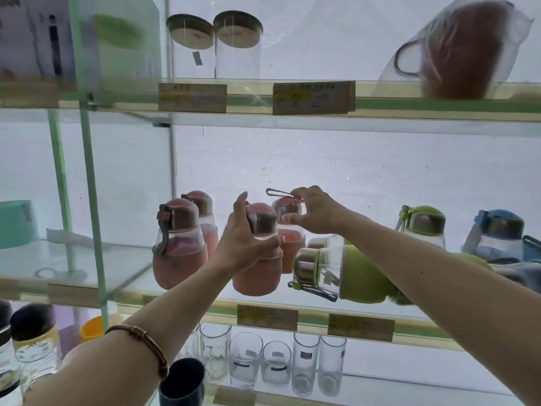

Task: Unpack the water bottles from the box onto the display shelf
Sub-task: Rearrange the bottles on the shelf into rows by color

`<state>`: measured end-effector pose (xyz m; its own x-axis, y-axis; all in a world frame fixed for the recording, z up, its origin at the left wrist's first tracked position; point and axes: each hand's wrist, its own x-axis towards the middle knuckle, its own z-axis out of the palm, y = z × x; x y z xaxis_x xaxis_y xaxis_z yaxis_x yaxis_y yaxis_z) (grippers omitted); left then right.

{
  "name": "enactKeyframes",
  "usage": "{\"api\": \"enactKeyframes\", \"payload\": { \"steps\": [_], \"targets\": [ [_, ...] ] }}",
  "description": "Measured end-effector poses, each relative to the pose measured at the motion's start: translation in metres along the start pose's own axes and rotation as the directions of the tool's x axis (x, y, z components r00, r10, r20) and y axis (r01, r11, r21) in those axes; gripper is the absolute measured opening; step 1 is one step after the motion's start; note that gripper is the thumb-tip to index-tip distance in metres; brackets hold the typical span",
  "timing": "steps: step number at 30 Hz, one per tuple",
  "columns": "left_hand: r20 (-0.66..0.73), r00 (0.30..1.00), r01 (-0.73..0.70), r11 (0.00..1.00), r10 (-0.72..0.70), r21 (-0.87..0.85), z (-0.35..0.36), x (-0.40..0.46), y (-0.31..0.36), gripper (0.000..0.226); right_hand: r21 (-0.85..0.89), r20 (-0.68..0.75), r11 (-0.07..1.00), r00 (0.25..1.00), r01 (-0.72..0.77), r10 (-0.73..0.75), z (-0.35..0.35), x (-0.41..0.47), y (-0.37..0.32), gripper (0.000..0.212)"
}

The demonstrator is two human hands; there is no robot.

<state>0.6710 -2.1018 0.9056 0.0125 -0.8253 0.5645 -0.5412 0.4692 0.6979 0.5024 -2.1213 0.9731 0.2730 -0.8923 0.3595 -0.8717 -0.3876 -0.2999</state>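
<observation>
The left hand (246,241) is gripping a pink bottle (257,259) by its neck, fingers curled round it, near the front edge of the glass display shelf (181,291); the right hand (313,212) is pinching the lid of a second pink bottle (288,230) just behind, its strap loop (278,192) sticking out leftward; two more pink bottles (181,241) are standing to the left; a green bottle (342,273) is lying on its side to the right, under the right forearm; an upright green bottle (424,224) and a blue bottle (497,232) are standing toward the right end.

Left hand (246,244) grips pink bottle (257,259) on glass shelf (187,297); right hand (316,212) pinches rear bottle (288,230) cap (strap raised).
</observation>
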Motion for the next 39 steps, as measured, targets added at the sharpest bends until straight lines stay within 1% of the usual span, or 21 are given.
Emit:
{"api": "enactKeyframes", "payload": {
  "steps": [4, 7, 9, 12, 16, 18, 20, 22, 23, 27, 29, 30, 31, 33, 35, 37, 39],
  "targets": [
    [-0.060, 0.997, -0.045, 0.999, 0.045, 0.002, 0.003, -0.001, -0.002, 0.088, 0.002, -0.033, 1.000, 0.999, -0.006, 0.006, 0.009, 0.016, 0.008, 0.063],
    [-0.110, 0.993, -0.034, 0.999, 0.036, 0.021, -0.003, 0.001, -0.008, 0.086, 0.026, -0.071, 1.000, 0.997, 0.004, -0.002, 0.013, 0.026, 0.009, 0.061],
    [-0.116, 0.993, -0.019, 0.999, 0.024, 0.036, -0.009, 0.004, -0.014, 0.084, 0.055, -0.100, 0.998, 0.995, 0.029, -0.023, 0.014, 0.031, 0.008, 0.057],
    [-0.082, 0.997, -0.006, 0.998, 0.011, 0.055, -0.015, 0.006, -0.017, 0.081, 0.104, -0.153, 0.993, 0.987, 0.055, -0.039, 0.017, 0.035, 0.008, 0.055],
    [-0.043, 0.999, 0.004, 0.999, -0.002, 0.041, -0.015, 0.006, -0.020, 0.086, 0.157, -0.211, 0.983, 0.975, 0.096, -0.061, 0.013, 0.031, 0.006, 0.063],
    [-0.045, 0.999, 0.011, 1.000, -0.010, 0.006, -0.015, 0.006, -0.022, 0.094, 0.148, -0.190, 0.984, 0.979, 0.095, -0.066, 0.011, 0.029, 0.008, 0.066],
    [-0.038, 0.999, 0.024, 0.999, -0.025, -0.034, -0.014, 0.006, -0.024, 0.107, 0.129, -0.139, 0.987, 0.987, 0.096, -0.078, 0.014, 0.028, 0.010, 0.072],
    [-0.007, 0.998, 0.067, 0.995, -0.068, -0.076, -0.013, 0.006, -0.025, 0.117, 0.126, -0.111, 0.988, 0.991, 0.086, -0.072, 0.020, 0.027, 0.012, 0.079],
    [0.012, 0.995, 0.096, 0.992, -0.095, -0.087, -0.012, 0.007, -0.027, 0.118, 0.132, -0.114, 0.988, 0.991, 0.081, -0.066, 0.024, 0.027, 0.013, 0.078],
    [0.097, 0.977, 0.202, 0.973, -0.192, -0.108, -0.017, 0.007, -0.036, 0.116, 0.191, -0.196, 0.977, 0.979, 0.093, -0.054, 0.033, 0.029, 0.013, 0.068],
    [0.149, 0.964, 0.239, 0.961, -0.219, -0.138, -0.021, 0.009, -0.037, 0.114, 0.192, -0.227, 0.977, 0.973, 0.088, -0.043, 0.034, 0.028, 0.010, 0.065],
    [0.143, 0.967, 0.232, 0.962, -0.212, -0.143, -0.020, 0.009, -0.038, 0.111, 0.186, -0.245, 0.979, 0.969, 0.081, -0.034, 0.034, 0.027, 0.009, 0.064],
    [0.108, 0.975, 0.209, 0.968, -0.195, -0.140, -0.017, 0.009, -0.037, 0.106, 0.177, -0.266, 0.982, 0.964, 0.069, -0.020, 0.034, 0.026, 0.007, 0.062],
    [-0.016, 0.988, 0.150, 0.986, -0.151, -0.079, -0.009, 0.007, -0.034, 0.099, 0.147, -0.303, 0.989, 0.953, 0.029, 0.018, 0.036, 0.023, 0.005, 0.059],
    [-0.116, 0.989, 0.101, 0.994, -0.096, 0.039, 0.000, 0.004, -0.028, 0.107, 0.085, -0.314, 0.996, 0.949, -0.008, 0.035, 0.039, 0.022, 0.003, 0.059],
    [-0.172, 0.985, 0.045, 0.982, -0.013, 0.184, 0.007, 0.002, -0.023, 0.115, 0.046, -0.290, 0.999, 0.957, -0.017, 0.030, 0.042, 0.025, 0.001, 0.059],
    [-0.188, 0.982, 0.023, 0.959, 0.031, 0.281, 0.010, 0.000, -0.020, 0.118, 0.077, -0.244, 0.997, 0.969, -0.011, 0.030, 0.040, 0.027, 0.003, 0.061]
  ]
}}
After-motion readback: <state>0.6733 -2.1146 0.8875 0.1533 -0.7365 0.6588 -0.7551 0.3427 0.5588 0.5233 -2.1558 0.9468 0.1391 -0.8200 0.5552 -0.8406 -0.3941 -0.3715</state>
